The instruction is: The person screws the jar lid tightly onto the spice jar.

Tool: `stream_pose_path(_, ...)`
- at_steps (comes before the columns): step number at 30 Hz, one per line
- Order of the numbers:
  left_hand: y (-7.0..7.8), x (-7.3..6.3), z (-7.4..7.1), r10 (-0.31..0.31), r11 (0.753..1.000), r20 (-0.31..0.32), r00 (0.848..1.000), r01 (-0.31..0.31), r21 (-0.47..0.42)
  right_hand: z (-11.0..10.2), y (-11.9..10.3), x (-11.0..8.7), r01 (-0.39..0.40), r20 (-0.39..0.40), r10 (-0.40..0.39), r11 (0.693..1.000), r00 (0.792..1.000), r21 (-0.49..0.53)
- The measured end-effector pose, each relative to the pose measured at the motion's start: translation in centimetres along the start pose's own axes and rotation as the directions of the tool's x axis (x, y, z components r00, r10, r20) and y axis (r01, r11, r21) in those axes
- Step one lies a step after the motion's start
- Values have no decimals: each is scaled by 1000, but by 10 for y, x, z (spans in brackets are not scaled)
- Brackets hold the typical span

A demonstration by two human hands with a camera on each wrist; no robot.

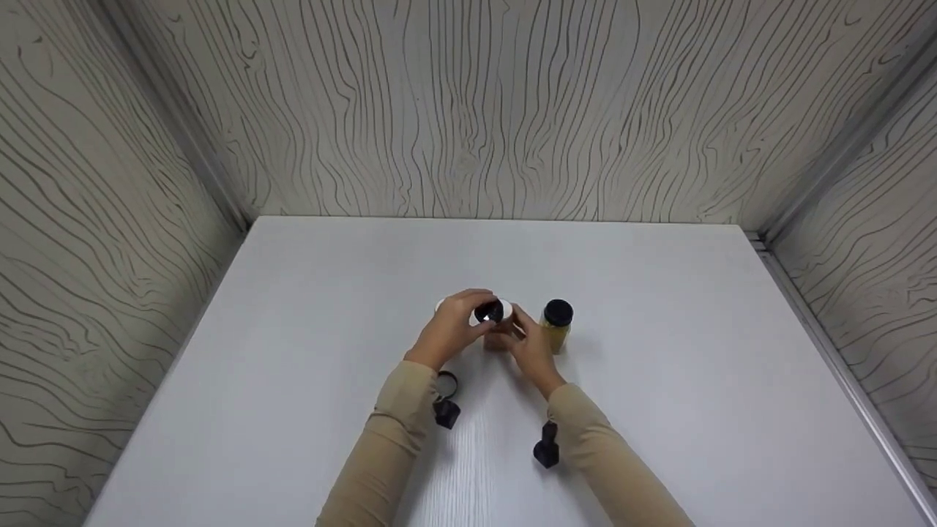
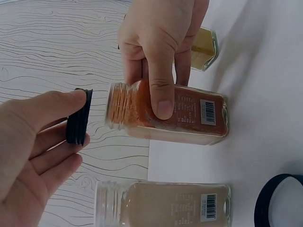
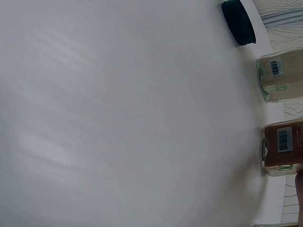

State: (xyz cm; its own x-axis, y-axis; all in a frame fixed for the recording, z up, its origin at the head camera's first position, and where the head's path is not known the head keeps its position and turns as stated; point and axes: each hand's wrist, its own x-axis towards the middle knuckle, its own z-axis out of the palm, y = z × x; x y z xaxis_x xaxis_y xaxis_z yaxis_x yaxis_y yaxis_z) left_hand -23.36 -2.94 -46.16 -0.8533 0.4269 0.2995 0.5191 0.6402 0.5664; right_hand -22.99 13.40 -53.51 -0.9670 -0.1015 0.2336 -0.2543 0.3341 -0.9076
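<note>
My left hand (image 1: 450, 334) pinches a black screw cap (image 2: 79, 118) between thumb and fingers, beside the mouth of a glass spice jar (image 2: 189, 113) and apart from it. Reddish-orange powder fills most of that jar, and its threaded neck is uncapped. My right hand (image 1: 534, 351) grips the jar's body, thumb across the label side. An uncapped jar of pale beige powder (image 2: 165, 203) stands next to it; in the head view my left hand mostly hides it. Close to my right hand is a yellow-powder jar (image 1: 556, 335) with a black cap on.
A second black cap (image 1: 446, 384) lies on the white table (image 1: 293, 366) near my left wrist, also seen in the right wrist view. Wood-grain panels (image 1: 468, 110) rise behind the table and at both sides. Dark wrist cameras (image 1: 546, 451) hang under my sleeves.
</note>
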Motion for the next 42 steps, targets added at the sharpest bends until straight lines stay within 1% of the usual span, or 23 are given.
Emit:
stream_pose_path(2, 1, 1, 0, -10, 1000, 7, 1000, 10, -3, 0, 2, 1, -3, -3, 3, 1000, 1000, -2)
stream_pose_path(4, 1, 3, 0, -14, 1000, 13, 1000, 14, 0, 2, 13, 3, 0, -9, 0, 1000, 1000, -6)
stream_pose_path(8, 2, 7, 0, -10, 1000, 27, 1000, 10, -11, 2, 12, 2, 0, -4, 0, 1000, 1000, 7)
stream_pose_path(12, 3, 12, -1, -16, 1000, 62, 998, 17, -25, 1, 11, 1, 4, -9, -4, 1000, 1000, 5)
stream_pose_path(18, 3, 19, -2, -52, 998, 113, 992, 54, -18, 0, 11, 1, -8, -18, 7, 1000, 1000, -16)
stream_pose_path(21, 2, 21, -1, -74, 997, 125, 989, 77, -18, 0, 11, 1, -23, -19, 22, 1000, 1000, -18)
stream_pose_path(25, 2, 22, 1, -73, 997, 130, 989, 77, -28, -1, 11, 1, -51, -14, 51, 999, 999, -16)
stream_pose_path(28, 3, 23, 2, -62, 997, 128, 990, 66, -27, -1, 11, 1, -80, -5, 80, 997, 997, -4)
stream_pose_path(31, 4, 23, 2, -67, 997, 129, 989, 71, -28, -1, 10, 1, -102, 3, 102, 995, 995, 5)
stream_pose_path(36, 6, 24, 2, -71, 996, 141, 987, 76, -35, -1, 10, 1, -75, 10, 75, 997, 997, 9)
stream_pose_path(40, 6, 25, 3, -59, 997, 146, 987, 65, -39, -1, 10, 1, -42, 20, 42, 999, 999, 14)
stream_pose_path(42, 6, 25, 4, -53, 998, 145, 988, 59, -36, -1, 10, 1, -38, 21, 38, 999, 999, 17)
